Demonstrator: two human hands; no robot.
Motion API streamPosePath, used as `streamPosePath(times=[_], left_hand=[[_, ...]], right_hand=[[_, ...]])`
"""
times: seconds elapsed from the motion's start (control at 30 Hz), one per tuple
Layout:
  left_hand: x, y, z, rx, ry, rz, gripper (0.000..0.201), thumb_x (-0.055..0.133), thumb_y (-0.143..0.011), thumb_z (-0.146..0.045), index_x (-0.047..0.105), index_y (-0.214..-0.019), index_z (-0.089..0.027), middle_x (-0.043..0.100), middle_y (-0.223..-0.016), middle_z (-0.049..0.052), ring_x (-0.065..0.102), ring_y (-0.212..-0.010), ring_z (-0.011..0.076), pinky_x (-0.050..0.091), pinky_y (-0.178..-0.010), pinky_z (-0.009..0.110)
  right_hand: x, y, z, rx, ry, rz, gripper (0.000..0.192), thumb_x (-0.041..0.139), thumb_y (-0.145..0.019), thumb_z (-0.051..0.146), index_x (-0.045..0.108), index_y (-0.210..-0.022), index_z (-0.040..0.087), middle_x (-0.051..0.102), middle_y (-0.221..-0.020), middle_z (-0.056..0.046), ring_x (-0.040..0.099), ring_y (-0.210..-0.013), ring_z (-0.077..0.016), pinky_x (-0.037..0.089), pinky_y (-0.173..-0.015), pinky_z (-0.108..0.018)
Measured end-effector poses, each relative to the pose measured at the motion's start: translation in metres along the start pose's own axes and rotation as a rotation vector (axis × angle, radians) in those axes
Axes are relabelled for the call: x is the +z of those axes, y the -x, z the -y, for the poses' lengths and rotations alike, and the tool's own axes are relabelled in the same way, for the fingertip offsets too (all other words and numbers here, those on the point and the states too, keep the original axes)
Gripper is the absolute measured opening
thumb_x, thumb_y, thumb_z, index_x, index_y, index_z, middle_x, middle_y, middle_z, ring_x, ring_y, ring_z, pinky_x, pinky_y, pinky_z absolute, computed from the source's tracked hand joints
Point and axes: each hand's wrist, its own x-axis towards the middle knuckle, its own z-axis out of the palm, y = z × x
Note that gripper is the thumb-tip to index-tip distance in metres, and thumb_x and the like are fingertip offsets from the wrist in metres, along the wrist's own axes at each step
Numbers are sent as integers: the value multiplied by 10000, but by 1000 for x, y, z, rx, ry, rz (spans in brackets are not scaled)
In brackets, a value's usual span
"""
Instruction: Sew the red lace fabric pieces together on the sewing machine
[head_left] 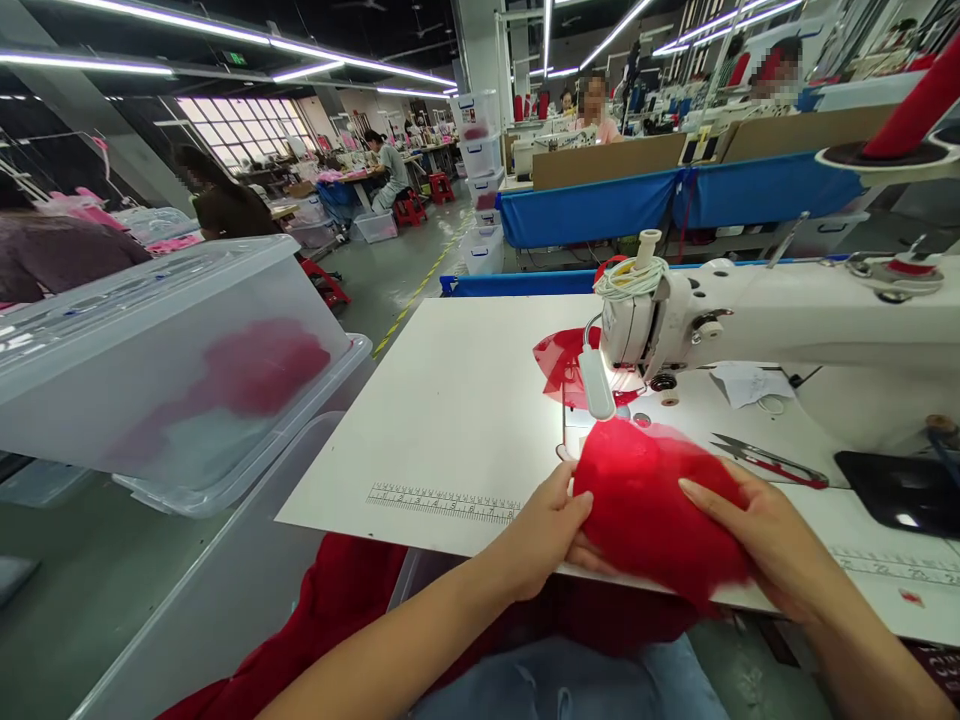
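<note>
Both hands grip the red tulle piece: left hand at its 9 o'clock, right hand at 3, probably keeping it flat before the sewing machine needle.

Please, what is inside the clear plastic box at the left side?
Inside the clear plastic box a heap of red fabric shows through the cloudy wall. What the fabric pieces are, or what lies under them, cannot be seen.

A white desk carries a sewing machine, red fabric between the hands, snips beyond the right hand.
</note>
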Motion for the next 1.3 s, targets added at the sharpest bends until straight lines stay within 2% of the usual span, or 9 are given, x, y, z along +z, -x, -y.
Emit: streamPosePath(times=[0.17, 0.27, 0.37, 0.47, 0.6, 0.8, 1.0, 1.1, 1.3], left_hand=[[-12, 10, 13, -62, -366, 74, 641, 319, -1000, -245, -38, -1529, -179, 623, -579, -25, 657, -514, 163, 548, -601, 287], [-14, 6, -2, 142, -970, -75, 485, 404, -952, -251, 346, -1421, -139, 563, -599, -14, 570, -518, 172, 486, -585, 296], [-11, -17, -21, 477, -1335, -228, 217, 374, -905, -144, 579, -973, -162, 568, -804, 60, 559, -739, 209, 454, -680, 325], [-8, -51, -29, 611, -1310, -210, 176, 386, -841, -65, 496, -799, -196, 527, -884, 53, 506, -772, 192, 424, -663, 294], [-4, -75, -16, 578, -1232, -259, 206, 380, -897, -114, 412, -725, -223, 435, -729, -6, 426, -659, 158, 401, -613, 271], [1, -71, -8, 538, -1148, -336, 255, 368, -927, -135, 363, -690, -230, 404, -720, -10, 414, -656, 159, 389, -603, 290], [6, -60, -19, 529, -1075, -269, 308, 368, -964, -260, 345, -659, -223, 452, -698, -7, 402, -622, 146, 350, -585, 290], [4, -60, -14, 403, -839, -216, 413, 559, -886, -415, 331, -602, -221, 396, -566, -50, 389, -547, 120, 335, -533, 266], [-6, -70, -4, 241, -474, -87, 340, 579, -841, -363, 405, -592, -211, 540, -517, -39, 584, -533, 136, 484, -566, 261]], right_hand=[[-18, 6, -20, -229, 714, -155, 337, 527, -775, 542, 673, -899, 265, 755, -770, -13, 691, -680, -261, 488, -582, -338], [-12, 8, -26, -300, 817, -187, 371, 456, -817, 532, 673, -971, 273, 772, -807, -21, 711, -685, -273, 494, -561, -343], [-4, 11, -25, -385, 915, -219, 395, 425, -837, 509, 678, -1036, 280, 781, -810, -20, 722, -666, -282, 506, -531, -348], [2, 14, -25, -510, 976, -173, 349, 420, -872, 447, 696, -1030, 302, 789, -858, -4, 737, -691, -260, 521, -523, -323], [-1, 16, -30, -594, 966, -199, 342, 398, -899, 399, 723, -942, 302, 789, -848, 8, 738, -675, -231, 536, -518, -308], [-12, 11, -40, -675, 983, -286, 315, 459, -931, 412, 724, -1057, 301, 788, -961, 5, 754, -807, -228, 573, -614, -290], [13, 15, -42, -959, 1139, -323, 351, 395, -986, 272, 728, -1083, 218, 773, -802, -26, 707, -601, -164, 422, -435, -234], [22, 15, -44, -1053, 1196, -259, 376, 364, -996, 231, 736, -1038, 198, 730, -676, -10, 655, -509, -144, 365, -410, -240], [19, 17, -38, -889, 967, -125, 310, 399, -986, 287, 695, -953, 204, 758, -779, -15, 692, -592, -155, 471, -497, -243]])
